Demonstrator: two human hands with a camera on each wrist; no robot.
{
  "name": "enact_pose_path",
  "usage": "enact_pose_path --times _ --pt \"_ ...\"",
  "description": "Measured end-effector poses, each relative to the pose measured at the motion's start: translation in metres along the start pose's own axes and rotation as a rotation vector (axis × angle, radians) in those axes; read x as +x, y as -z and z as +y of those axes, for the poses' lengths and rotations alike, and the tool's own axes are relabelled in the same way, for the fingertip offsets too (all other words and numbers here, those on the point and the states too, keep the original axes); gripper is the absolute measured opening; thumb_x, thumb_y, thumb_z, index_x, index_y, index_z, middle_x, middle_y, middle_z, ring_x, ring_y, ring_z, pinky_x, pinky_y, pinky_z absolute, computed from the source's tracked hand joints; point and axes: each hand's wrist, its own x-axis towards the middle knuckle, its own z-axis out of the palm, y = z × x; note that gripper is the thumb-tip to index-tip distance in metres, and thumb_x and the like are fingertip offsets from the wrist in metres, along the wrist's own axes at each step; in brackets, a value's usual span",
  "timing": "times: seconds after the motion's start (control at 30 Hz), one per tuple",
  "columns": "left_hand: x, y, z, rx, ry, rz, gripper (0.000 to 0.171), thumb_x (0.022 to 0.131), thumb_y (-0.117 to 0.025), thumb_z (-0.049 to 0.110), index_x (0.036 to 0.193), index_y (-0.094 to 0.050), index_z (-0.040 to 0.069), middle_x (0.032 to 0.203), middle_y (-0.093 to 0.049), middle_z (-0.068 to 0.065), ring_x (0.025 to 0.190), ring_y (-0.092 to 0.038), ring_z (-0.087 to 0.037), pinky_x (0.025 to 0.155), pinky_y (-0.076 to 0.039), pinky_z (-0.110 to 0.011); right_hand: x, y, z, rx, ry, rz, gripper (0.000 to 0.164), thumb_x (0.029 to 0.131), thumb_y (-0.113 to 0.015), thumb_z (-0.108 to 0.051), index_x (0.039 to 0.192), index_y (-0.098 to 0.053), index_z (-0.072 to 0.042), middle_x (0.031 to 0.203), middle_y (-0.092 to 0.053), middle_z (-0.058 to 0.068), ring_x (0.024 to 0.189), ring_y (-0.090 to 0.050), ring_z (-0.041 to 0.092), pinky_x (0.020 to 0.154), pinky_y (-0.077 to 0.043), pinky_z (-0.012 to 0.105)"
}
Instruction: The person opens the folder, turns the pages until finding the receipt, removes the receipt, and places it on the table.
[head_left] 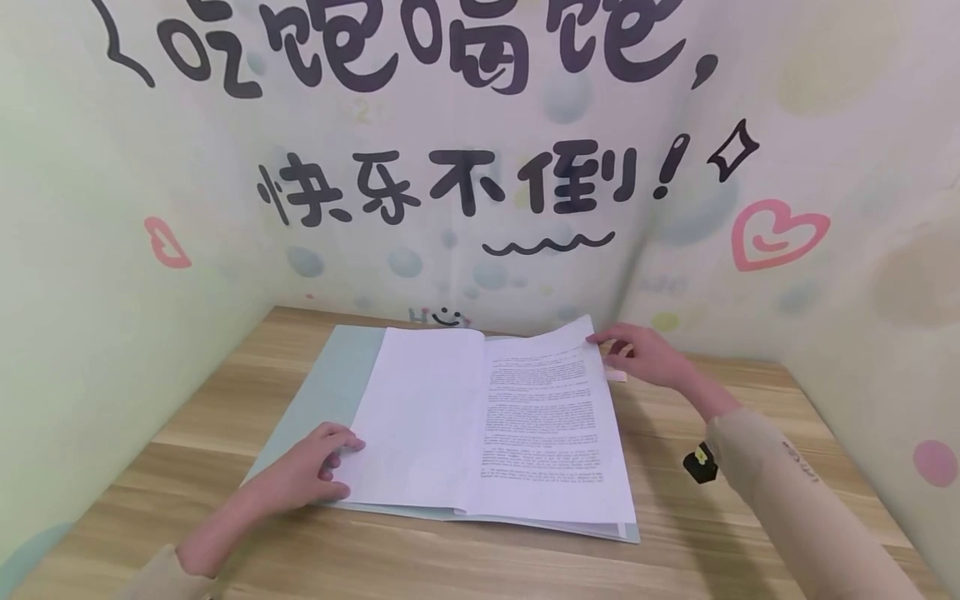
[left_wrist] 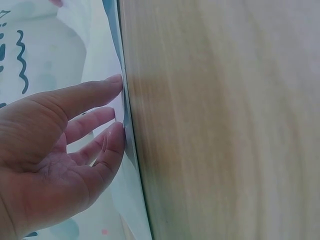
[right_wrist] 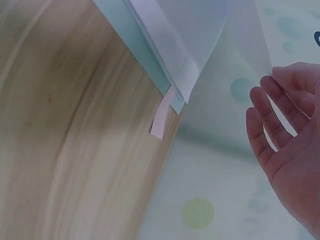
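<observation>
A booklet with a pale blue-green cover [head_left: 347, 367] lies open on the wooden table. Its left page [head_left: 420, 417] looks blank, while the right page [head_left: 540, 433] carries printed text. My right hand [head_left: 645, 354] pinches the far right corner of the right page between thumb and fingertips. That corner is lifted off the sheets below, as the raised page [right_wrist: 252, 40] in the right wrist view shows. My left hand [head_left: 311, 467] rests at the near left edge of the left page, fingers relaxed and spread. In the left wrist view, the left fingertips [left_wrist: 116, 132] touch the paper by the cover's edge.
From the booklet's far right edge a pink paper strip [right_wrist: 161, 117] sticks out over the wooden table [head_left: 225, 408]. A small dark object with a yellow mark [head_left: 701, 463] shows beside the right sleeve. Walls with lettering [head_left: 465, 183] stand close behind and at both sides.
</observation>
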Motion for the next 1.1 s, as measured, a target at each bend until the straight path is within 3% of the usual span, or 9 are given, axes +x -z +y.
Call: enact_pose_path --times 0.23,0.43,0.8,0.97,1.1 --pt "-0.002 0.000 0.001 0.005 0.006 0.000 0.055 0.076 -0.082 0.008 0.125 -0.060 -0.002 0.129 -0.050 -0.019 0.086 -0.049 -0.009 0.069 -0.047 -0.019 0.016 0.000 -0.014 -0.011 0.041 0.022 0.033 0.091 -0.063 -0.003 0.124 -0.066 -0.006 0.116 -0.067 0.012 0.092 -0.064 0.021 0.071 -0.052 0.024" --pt "-0.001 0.000 0.002 0.015 0.014 0.002 0.054 0.076 -0.082 0.009 0.125 -0.060 -0.002 0.128 -0.051 -0.018 0.085 -0.049 -0.010 0.070 -0.047 -0.019 0.036 -0.005 -0.036 -0.006 0.083 0.001 0.034 0.091 -0.063 -0.007 0.125 -0.065 -0.006 0.120 -0.064 0.011 0.098 -0.063 0.022 0.082 -0.055 0.035" --pt "-0.001 0.001 0.001 -0.020 0.021 0.013 0.055 0.075 -0.082 0.008 0.125 -0.060 -0.003 0.131 -0.050 -0.020 0.084 -0.050 -0.009 0.070 -0.047 -0.019 0.085 -0.033 -0.092 0.067 0.151 -0.007 0.048 0.090 -0.071 -0.018 0.136 -0.058 -0.012 0.134 -0.060 0.009 0.106 -0.061 0.024 0.088 -0.055 0.041" --pt "0.000 0.001 -0.004 -0.044 -0.014 0.012 0.054 0.076 -0.082 0.010 0.124 -0.061 -0.001 0.130 -0.050 -0.019 0.087 -0.051 -0.008 0.072 -0.049 -0.019 0.105 -0.048 -0.107 0.081 0.156 0.005 0.054 0.089 -0.073 -0.019 0.140 -0.055 -0.013 0.135 -0.058 0.010 0.106 -0.061 0.023 0.087 -0.054 0.038" --pt "-0.002 0.004 -0.014 -0.122 -0.080 0.006 0.051 0.077 -0.080 0.008 0.123 -0.060 -0.002 0.130 -0.050 -0.020 0.091 -0.052 -0.007 0.075 -0.052 -0.021 0.119 -0.063 -0.119 0.080 0.148 0.004 0.056 0.090 -0.072 -0.020 0.141 -0.053 -0.013 0.135 -0.057 0.008 0.107 -0.061 0.023 0.088 -0.053 0.037"
